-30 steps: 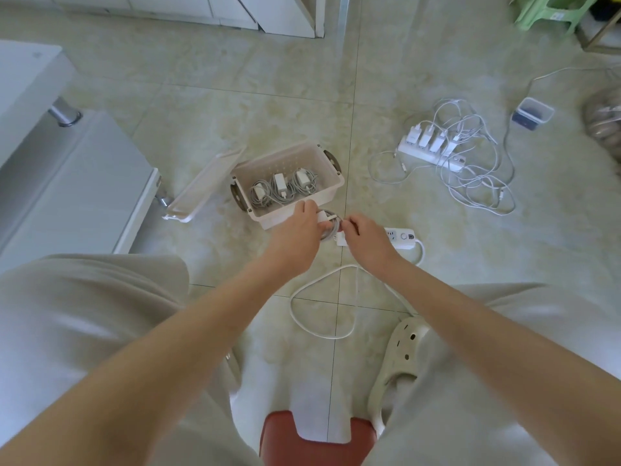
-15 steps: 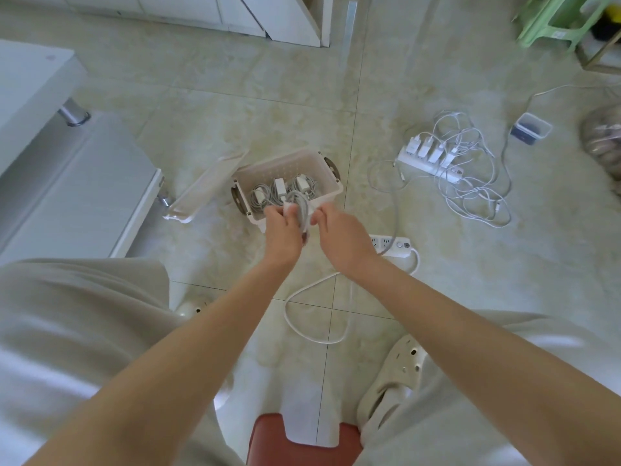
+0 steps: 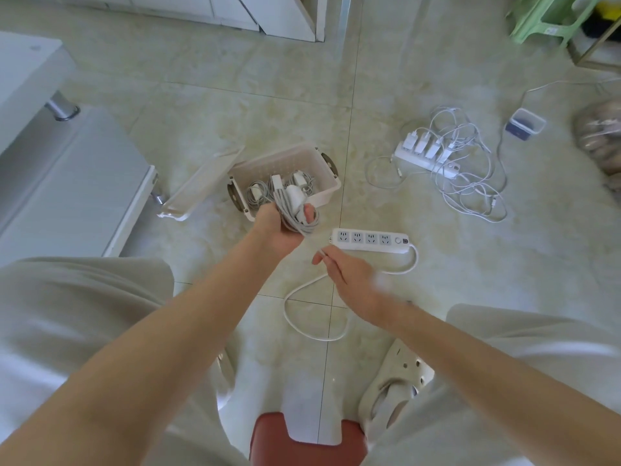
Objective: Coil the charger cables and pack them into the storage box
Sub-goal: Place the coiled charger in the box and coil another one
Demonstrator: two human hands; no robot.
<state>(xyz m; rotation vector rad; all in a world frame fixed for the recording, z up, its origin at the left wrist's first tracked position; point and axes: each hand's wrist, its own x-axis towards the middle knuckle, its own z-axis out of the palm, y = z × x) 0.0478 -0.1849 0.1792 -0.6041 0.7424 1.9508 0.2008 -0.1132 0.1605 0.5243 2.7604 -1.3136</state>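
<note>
My left hand (image 3: 279, 230) is palm up at the near edge of the white storage box (image 3: 324, 193) and grips a coiled grey charger cable (image 3: 292, 218) with its white plug (image 3: 295, 196) on top. A short tail of that cable runs down to my right hand (image 3: 351, 279), which pinches its loose end just in front of an empty white power strip (image 3: 369, 238). Inside the box lie coiled chargers (image 3: 257, 194). A second power strip (image 3: 425, 155) at the right carries several plugged chargers with tangled white cables (image 3: 470, 186).
The box lid (image 3: 198, 186) leans on the floor left of the box. A white cabinet (image 3: 67, 183) fills the left side. The empty strip's thick cord (image 3: 295, 322) loops over the tiles by my slipper (image 3: 393, 381). A red stool (image 3: 302, 438) stands below and a small blue tub (image 3: 524, 124) far right.
My left hand has turned palm up with the coil, staying at the box's near edge. My right hand has drawn back toward me, pulling the cable's end away from the coil.
</note>
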